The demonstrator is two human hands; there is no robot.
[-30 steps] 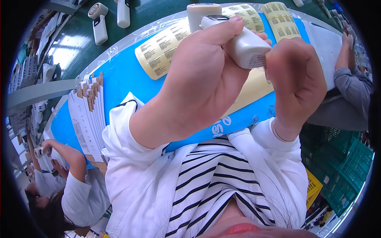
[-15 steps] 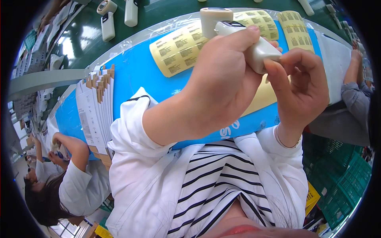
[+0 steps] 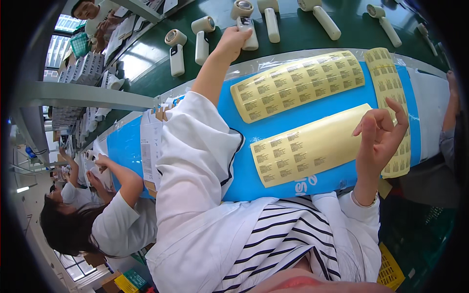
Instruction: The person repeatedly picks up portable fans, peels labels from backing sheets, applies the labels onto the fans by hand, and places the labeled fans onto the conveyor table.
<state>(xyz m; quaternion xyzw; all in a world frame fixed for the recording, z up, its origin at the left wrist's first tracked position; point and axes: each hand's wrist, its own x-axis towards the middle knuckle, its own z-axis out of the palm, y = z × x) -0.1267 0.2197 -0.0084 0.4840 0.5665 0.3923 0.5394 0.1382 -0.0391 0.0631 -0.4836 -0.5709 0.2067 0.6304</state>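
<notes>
My left hand (image 3: 231, 43) reaches far out over the green surface, its fingers closed on the pale handle of a handheld fan (image 3: 249, 30) whose round head points away from me. My right hand (image 3: 383, 139) hovers above the right end of a yellow label sheet (image 3: 337, 139), fingers loosely bent and apart, with nothing visible in them. That sheet carries printed labels on its left part only and is bare yellow elsewhere. Behind it a fuller label sheet (image 3: 298, 85) lies on the blue mat (image 3: 234, 176), and another label sheet (image 3: 391, 97) lies upright at the right.
Other handheld fans (image 3: 271, 22) stand in a row along the green belt-like surface (image 3: 293, 46). Flat white cartons (image 3: 151, 141) are stacked at my left, under a grey metal bar (image 3: 88, 95). A co-worker (image 3: 122, 215) sits at left. Green crates (image 3: 425, 234) stand low at right.
My left hand has carried the white fan from in front of me out to the green surface. My right hand has come off the fan and moved slightly right and down.
</notes>
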